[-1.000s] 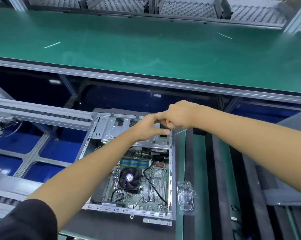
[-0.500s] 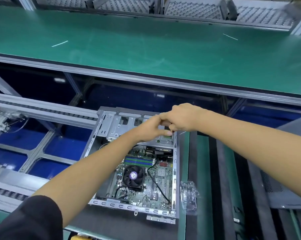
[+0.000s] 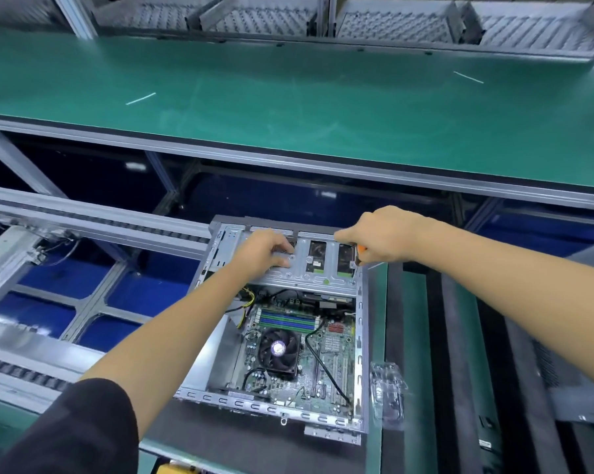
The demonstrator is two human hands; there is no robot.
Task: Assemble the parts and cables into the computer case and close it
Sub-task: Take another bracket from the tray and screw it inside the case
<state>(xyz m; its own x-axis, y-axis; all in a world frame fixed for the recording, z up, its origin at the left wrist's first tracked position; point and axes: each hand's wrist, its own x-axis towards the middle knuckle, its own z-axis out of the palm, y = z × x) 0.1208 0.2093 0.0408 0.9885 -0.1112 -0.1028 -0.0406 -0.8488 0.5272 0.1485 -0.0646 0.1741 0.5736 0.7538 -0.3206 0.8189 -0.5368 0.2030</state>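
An open grey computer case (image 3: 200, 398) lies on the near bench, its motherboard (image 3: 336, 357) with a black fan (image 3: 278, 350) and black cable (image 3: 326, 367) exposed. A metal drive cage (image 3: 302, 268) spans the case's far end. My left hand (image 3: 263, 249) rests on the cage's left part, fingers bent down onto the metal. My right hand (image 3: 381, 237) grips a screwdriver with an orange handle (image 3: 360, 249), its tip pointing down at the cage's right corner.
A clear plastic tray (image 3: 388, 395) lies just right of the case. A grey side panel (image 3: 576, 388) sits at the far right. A wide green conveyor belt (image 3: 288, 97) runs beyond, with roller rails (image 3: 94, 227) at the left over blue bins.
My left hand has slid left along the drive cage, away from my right hand, uncovering the cage's openings. The right hand with the screwdriver stays at the right corner.
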